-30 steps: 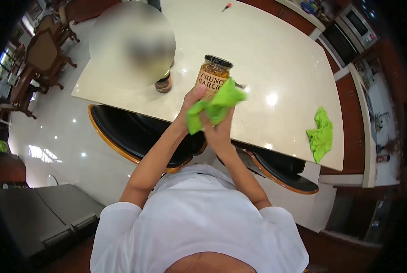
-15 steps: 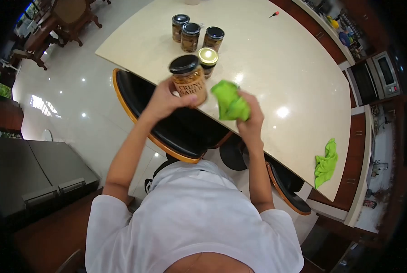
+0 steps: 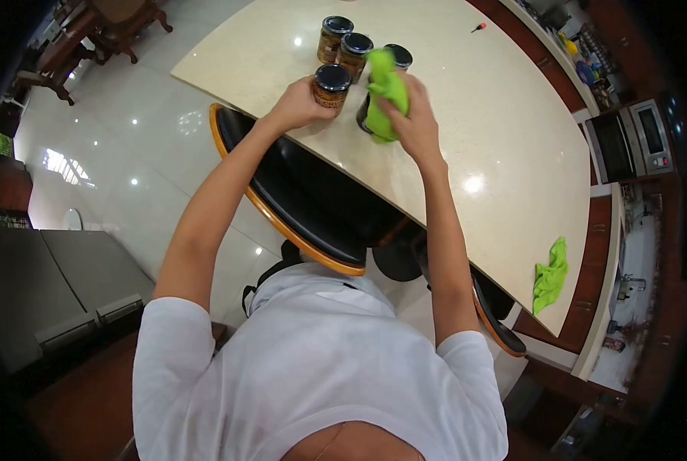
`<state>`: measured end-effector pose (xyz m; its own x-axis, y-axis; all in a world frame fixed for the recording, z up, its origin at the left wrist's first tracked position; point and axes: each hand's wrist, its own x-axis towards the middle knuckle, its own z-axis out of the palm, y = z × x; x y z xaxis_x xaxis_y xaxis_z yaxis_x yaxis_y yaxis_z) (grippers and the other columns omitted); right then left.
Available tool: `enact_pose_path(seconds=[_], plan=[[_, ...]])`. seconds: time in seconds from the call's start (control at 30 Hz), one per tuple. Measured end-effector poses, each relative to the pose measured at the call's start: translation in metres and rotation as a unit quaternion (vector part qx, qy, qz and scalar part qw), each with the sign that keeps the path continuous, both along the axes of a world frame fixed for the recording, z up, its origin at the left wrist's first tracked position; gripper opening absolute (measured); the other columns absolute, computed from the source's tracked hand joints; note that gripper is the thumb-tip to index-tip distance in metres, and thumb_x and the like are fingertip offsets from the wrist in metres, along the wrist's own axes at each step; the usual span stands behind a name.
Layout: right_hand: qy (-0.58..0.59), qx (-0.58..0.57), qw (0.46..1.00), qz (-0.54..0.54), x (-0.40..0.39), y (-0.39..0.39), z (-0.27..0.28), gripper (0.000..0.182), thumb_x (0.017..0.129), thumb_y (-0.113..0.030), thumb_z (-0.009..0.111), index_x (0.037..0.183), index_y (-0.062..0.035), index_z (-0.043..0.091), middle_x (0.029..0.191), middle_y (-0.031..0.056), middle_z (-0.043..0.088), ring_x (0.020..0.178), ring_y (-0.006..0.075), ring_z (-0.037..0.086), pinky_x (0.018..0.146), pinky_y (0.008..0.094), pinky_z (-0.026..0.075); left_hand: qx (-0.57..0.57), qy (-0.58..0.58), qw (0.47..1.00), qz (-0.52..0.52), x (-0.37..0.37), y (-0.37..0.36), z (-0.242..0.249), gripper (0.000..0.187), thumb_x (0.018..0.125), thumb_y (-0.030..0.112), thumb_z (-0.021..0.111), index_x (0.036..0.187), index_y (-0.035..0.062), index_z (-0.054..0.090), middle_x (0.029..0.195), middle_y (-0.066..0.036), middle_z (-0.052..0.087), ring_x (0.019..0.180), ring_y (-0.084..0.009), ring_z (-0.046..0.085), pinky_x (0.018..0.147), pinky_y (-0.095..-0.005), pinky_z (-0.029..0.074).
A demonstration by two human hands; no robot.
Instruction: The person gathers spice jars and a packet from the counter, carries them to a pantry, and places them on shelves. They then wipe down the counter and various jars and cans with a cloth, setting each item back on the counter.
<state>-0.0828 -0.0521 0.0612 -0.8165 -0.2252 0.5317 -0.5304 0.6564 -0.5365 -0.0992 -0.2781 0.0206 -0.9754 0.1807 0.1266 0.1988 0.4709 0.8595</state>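
My left hand (image 3: 301,105) is wrapped round a black-lidded glass jar (image 3: 331,89), upright at the near edge of the cream table (image 3: 504,146). A green cloth (image 3: 387,100) is gripped in my right hand (image 3: 414,115), just right of that jar. The cloth largely covers another jar (image 3: 365,115), whose dark side shows at the left; its lid is hidden. Behind my hands stand two black-lidded jars, one at the back (image 3: 334,40) and one nearer (image 3: 355,55). Another black lid (image 3: 398,55) shows behind the cloth.
A second green cloth (image 3: 551,276) lies at the table's right end. A small red-tipped object (image 3: 478,28) is on the far side. Black chairs with wooden rims (image 3: 305,207) stand against the near edge. An oven (image 3: 634,142) is at the right.
My left hand has moved forward with its jar, lowering it to the table. My right hand has carried the cloth forward over the jar that had the gold lid in view.
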Motion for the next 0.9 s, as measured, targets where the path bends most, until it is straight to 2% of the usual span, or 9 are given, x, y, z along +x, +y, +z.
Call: enact_pose_path(seconds=[0.3,0.37,0.47,0.57,0.67,0.7,0.77,0.8,0.9], plan=[[-0.062,-0.123,0.99,-0.041,-0.034,0.011,-0.036,0.025,0.08,-0.006,0.054,0.104,-0.0035,0.059,0.097,0.0104,0.059,0.087,0.021,0.058,0.077,0.0314,0.046,-0.009,-0.03,0.999,-0.013,0.011,-0.021,-0.006,0.091,0.06,0.038,0.08,0.127,-0.0085,0.039,0.119,-0.025,0.052,0.107,-0.0328,0.055,0.091,-0.0354,0.044],[-0.204,-0.459,0.862,-0.072,-0.034,0.019,-0.038,0.023,0.086,-0.011,0.052,0.106,-0.0018,0.058,0.1,0.0089,0.06,0.088,0.0192,0.057,0.078,0.032,0.046,-0.037,-0.034,0.999,0.004,0.029,-0.034,-0.002,0.096,0.062,0.04,0.079,0.131,-0.0093,0.034,0.125,-0.027,0.047,0.11,-0.0347,0.053,0.093,-0.0362,0.043],[-0.194,-0.639,0.739,-0.09,-0.017,0.041,-0.037,0.024,0.089,-0.016,0.051,0.107,-0.0004,0.057,0.099,0.0079,0.059,0.087,0.0184,0.057,0.078,0.0321,0.046,-0.023,-0.084,0.996,0.033,0.058,-0.051,0.006,0.085,0.07,0.035,0.074,0.133,-0.0046,0.035,0.128,-0.025,0.046,0.112,-0.0362,0.052,0.09,-0.0379,0.046],[-0.141,-0.566,0.793,-0.176,-0.004,0.068,-0.049,0.026,0.087,-0.018,0.054,0.108,-0.003,0.058,0.098,0.008,0.059,0.086,0.0192,0.057,0.076,0.0338,0.045,-0.002,-0.111,0.993,0.033,0.066,-0.051,0.012,0.08,0.071,0.033,0.073,0.133,-0.0034,0.037,0.126,-0.024,0.048,0.107,-0.0343,0.055,0.087,-0.0366,0.047],[-0.144,-0.113,0.952,-0.244,-0.012,0.094,-0.041,0.056,0.077,-0.03,0.065,0.123,-0.0031,0.048,0.12,0.018,0.053,0.109,0.0297,0.052,0.09,0.039,0.041,0.001,-0.083,0.996,0.044,0.051,-0.039,0.006,0.076,0.072,0.028,0.073,0.132,-0.0025,0.038,0.122,-0.022,0.051,0.103,-0.0324,0.057,0.084,-0.0356,0.049],[-0.146,-0.113,0.953,-0.239,-0.014,0.094,-0.038,0.056,0.077,-0.03,0.065,0.123,-0.0031,0.048,0.12,0.018,0.053,0.109,0.0297,0.052,0.09,0.039,0.041,0.012,-0.067,0.997,0.039,0.045,-0.032,0.004,0.076,0.071,0.026,0.073,0.132,-0.0025,0.038,0.121,-0.022,0.052,0.103,-0.0325,0.057,0.084,-0.0359,0.049],[-0.318,0.42,0.82,-0.224,-0.008,0.077,-0.013,0.076,0.071,-0.039,0.07,0.133,-0.0077,0.039,0.137,0.021,0.037,0.126,0.0349,0.036,0.1,0.0491,0.031,0.001,-0.044,0.997,0.055,0.033,-0.014,-0.001,0.076,0.071,0.025,0.074,0.132,-0.0026,0.037,0.121,-0.022,0.052,0.103,-0.0309,0.057,0.084,-0.0352,0.049],[-0.316,0.45,0.812,-0.197,-0.013,0.076,-0.008,0.091,0.066,-0.047,0.072,0.139,-0.0125,0.03,0.146,0.0201,0.019,0.135,0.0348,0.019,0.104,0.057,0.02,-0.01,-0.019,0.997,0.068,0.026,-0.004,-0.004,0.077,0.07,0.023,0.074,0.132,-0.0027,0.037,0.12,-0.022,0.053,0.103,-0.0292,0.058,0.084,-0.0346,0.048],[-0.139,0.3,0.944,0.007,-0.021,0.063,-0.006,0.09,0.066,-0.049,0.072,0.138,-0.0114,0.031,0.139,0.0223,0.034,0.129,0.0348,0.034,0.101,0.0502,0.03,0.051,0.019,0.997,0.048,0.006,0.017,-0.029,0.079,0.067,0.022,0.075,0.131,-0.003,0.036,0.12,-0.022,0.053,0.105,-0.0277,0.056,0.088,-0.034,0.046]])
